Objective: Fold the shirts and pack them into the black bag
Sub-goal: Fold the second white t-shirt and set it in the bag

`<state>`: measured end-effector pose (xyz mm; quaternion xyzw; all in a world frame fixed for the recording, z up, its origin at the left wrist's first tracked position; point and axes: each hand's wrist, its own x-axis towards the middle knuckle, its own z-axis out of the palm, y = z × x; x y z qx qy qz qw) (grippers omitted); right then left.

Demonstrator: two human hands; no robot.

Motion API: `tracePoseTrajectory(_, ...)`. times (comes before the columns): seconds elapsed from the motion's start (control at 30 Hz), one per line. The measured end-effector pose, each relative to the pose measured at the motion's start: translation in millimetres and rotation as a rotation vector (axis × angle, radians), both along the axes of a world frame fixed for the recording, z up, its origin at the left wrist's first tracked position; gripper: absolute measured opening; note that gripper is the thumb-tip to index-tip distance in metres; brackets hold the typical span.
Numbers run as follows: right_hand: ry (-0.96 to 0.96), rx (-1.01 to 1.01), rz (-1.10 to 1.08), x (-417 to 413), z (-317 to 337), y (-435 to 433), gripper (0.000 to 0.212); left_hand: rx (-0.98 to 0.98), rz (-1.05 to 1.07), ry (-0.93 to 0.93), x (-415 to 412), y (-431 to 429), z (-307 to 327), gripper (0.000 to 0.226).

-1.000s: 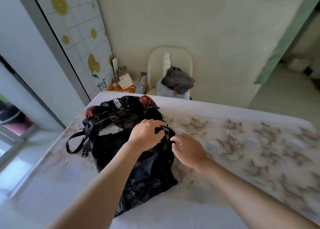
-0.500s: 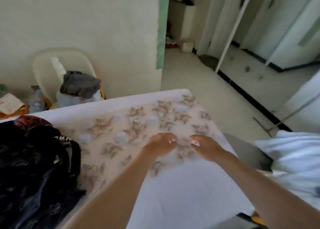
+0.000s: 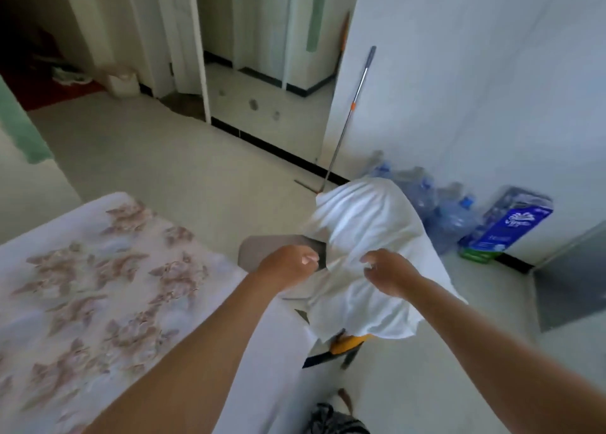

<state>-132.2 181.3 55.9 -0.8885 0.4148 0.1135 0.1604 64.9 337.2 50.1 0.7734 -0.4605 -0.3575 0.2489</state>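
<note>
Hands moved off table [image 3: 98,269] to white shirt [image 3: 360,223] draped over chair [image 3: 262,246] beside it. Left hand [image 3: 288,266] curled at its edge, grip unclear; right hand [image 3: 390,272] loose over cloth, holding nothing.

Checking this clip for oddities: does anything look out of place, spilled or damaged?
Nothing spilled or damaged. The white shirt hangs rumpled and unfolded over a chair beside the table, left hand and right hand close to it; whether either grips it is unclear. The black bag is not in view.
</note>
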Motion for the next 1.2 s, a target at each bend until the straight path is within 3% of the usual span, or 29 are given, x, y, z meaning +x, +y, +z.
tracePoseTrajectory(0.23,0.114,-0.231,0.121,-65.9,-38.2,-148.8,0.044,0.083,-0.197,-0.009,-65.5,-182.3,-37.8,0.031)
tracePoseTrajectory(0.4,-0.150,-0.289,0.272,-77.6,-60.1,-204.4,0.008,0.133,-0.307,-0.027,-109.4,-259.1,-66.8,0.039)
tracePoseTrajectory(0.5,-0.220,-0.234,0.290,-73.1,-60.7,-219.9,0.002,0.118,-0.304,-0.084,-117.9,-279.1,-77.9,0.018)
tracePoseTrajectory(0.7,-0.415,-0.072,0.139,-70.2,-58.9,-225.9,0.003,-0.021,-0.169,-0.026,-109.9,-269.6,-78.6,0.011)
tracePoseTrajectory(0.77,-0.399,-0.059,0.094,-73.0,-54.8,-219.1,0.019,-0.089,-0.128,-0.031,-108.3,-263.5,-72.8,0.015)
tracePoseTrajectory(0.9,-0.356,-0.035,0.029,-87.3,-42.0,-192.7,0.082,-0.169,0.008,0.077,-105.9,-261.7,-46.6,0.014)
tracePoseTrajectory(0.97,-0.305,-0.100,-0.011,-94.6,-45.6,-180.6,0.099,-0.215,0.108,0.156,-101.0,-271.7,-30.7,0.015)
tracePoseTrajectory(1.03,-0.252,-0.211,-0.074,-96.6,-53.8,-175.5,0.081,-0.260,0.211,0.200,-91.5,-285.8,-16.7,0.014)
tracePoseTrajectory(1.13,-0.269,-0.317,-0.254,-90.9,-53.1,-180.0,0.015,-0.254,0.243,0.200,-74.8,-299.3,-8.6,0.014)
tracePoseTrajectory(1.2,-0.281,-0.227,-0.380,-82.4,-43.8,-186.7,0.010,-0.216,0.209,0.179,-71.0,-296.9,-10.4,0.012)
